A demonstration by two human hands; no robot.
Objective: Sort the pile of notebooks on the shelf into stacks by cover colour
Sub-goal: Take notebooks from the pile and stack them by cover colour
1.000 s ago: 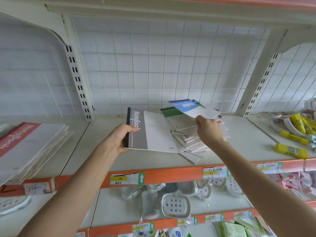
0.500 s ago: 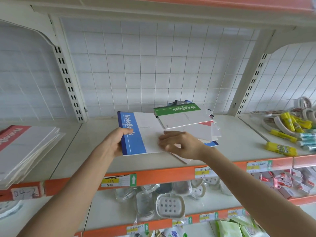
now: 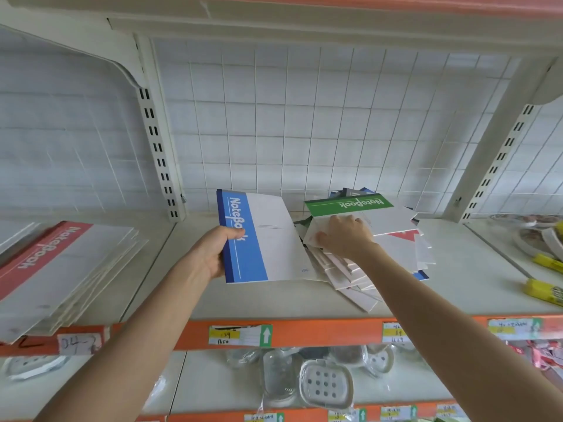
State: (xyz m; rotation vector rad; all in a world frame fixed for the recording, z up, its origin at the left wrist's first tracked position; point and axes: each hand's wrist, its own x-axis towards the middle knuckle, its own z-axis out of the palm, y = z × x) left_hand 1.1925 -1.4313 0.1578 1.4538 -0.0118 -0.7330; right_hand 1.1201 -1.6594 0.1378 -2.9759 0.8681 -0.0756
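My left hand (image 3: 213,254) grips the spine edge of a blue-banded notebook (image 3: 262,239), held tilted above the white shelf (image 3: 182,284). To its right lies a messy pile of notebooks (image 3: 393,248), topped by a green-banded notebook (image 3: 359,208). My right hand (image 3: 344,236) reaches into that pile, its fingers on a white cover with a red corner just under the green one. Whether those fingers grasp the cover is hidden. A stack of red-banded notebooks (image 3: 54,269) lies on the shelf section at the left.
Yellow glue sticks (image 3: 545,290) and tape rolls (image 3: 548,239) lie on the shelf to the right. An orange shelf edge (image 3: 320,333) carries price labels. Soap dishes (image 3: 326,382) sit on the shelf below. A white wire grid backs the shelf.
The left hand's top cover went from grey to blue. My right hand let go of the blue notebook, crossed the front, and now reaches into the pile under the green one.
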